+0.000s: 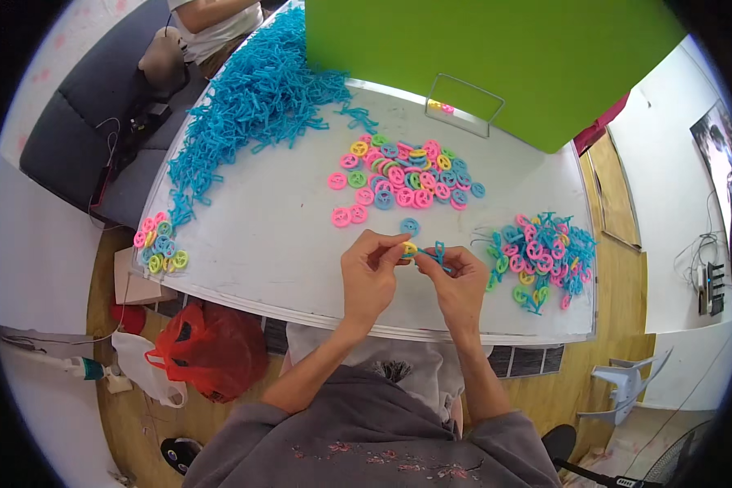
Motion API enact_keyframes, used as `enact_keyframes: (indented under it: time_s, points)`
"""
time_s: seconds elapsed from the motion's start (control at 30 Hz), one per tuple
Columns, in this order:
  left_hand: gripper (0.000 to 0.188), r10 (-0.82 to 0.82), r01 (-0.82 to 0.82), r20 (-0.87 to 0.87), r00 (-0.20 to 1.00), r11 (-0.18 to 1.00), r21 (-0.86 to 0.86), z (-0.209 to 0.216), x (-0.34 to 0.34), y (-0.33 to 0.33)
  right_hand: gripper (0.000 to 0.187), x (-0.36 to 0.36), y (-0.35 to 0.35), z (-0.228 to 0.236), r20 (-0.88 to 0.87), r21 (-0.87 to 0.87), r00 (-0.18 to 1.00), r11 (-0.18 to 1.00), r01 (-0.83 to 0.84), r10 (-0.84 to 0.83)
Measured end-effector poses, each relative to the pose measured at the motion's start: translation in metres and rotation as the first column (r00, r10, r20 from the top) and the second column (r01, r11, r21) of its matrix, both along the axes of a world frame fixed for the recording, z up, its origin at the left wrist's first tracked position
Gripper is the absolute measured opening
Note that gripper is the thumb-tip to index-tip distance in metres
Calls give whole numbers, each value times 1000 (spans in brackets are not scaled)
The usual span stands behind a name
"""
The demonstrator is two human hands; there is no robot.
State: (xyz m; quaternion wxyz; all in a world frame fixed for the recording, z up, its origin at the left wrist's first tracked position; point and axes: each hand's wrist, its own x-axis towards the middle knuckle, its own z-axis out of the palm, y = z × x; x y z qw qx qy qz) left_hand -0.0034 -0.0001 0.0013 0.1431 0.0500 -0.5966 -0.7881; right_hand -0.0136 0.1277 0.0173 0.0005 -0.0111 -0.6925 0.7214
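Over the near part of the white table, my left hand pinches a small yellow plastic wheel between thumb and fingertips. My right hand is closed on a blue plastic stem piece, one end of which meets or nearly meets the wheel; fingers partly hide the contact. Just beyond my left fingertips lies a blue wheel. Farther off is a loose heap of pink, blue, green and yellow wheels. To the right sits a pile of wheels with blue stems among them.
A large heap of blue stem pieces covers the far left. More wheels lie at the left corner. A green panel and a wire frame stand at the back. Another person sits beyond. A red bag is below the table.
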Motion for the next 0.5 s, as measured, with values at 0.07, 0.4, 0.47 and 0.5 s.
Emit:
enact_keyframes:
  time_s: [0.07,0.4,0.47,0.5]
  points:
    - [12,12,-12,-8,1000,1000,3,-2,3,2,18,1,1,-3,2,-32,1000,999,-7,7]
    - [8,10,-13,52,999,998,68,-3,3,9,15,-1,6,-16,240,-289,967,957,-11,83]
    - [8,38,-39,20,999,998,42,-3,3,14,15,-1,4,-17,253,-316,964,949,7,77]
    - [9,68,-68,-14,998,998,17,-3,3,16,14,0,1,-17,201,-277,979,960,40,17]
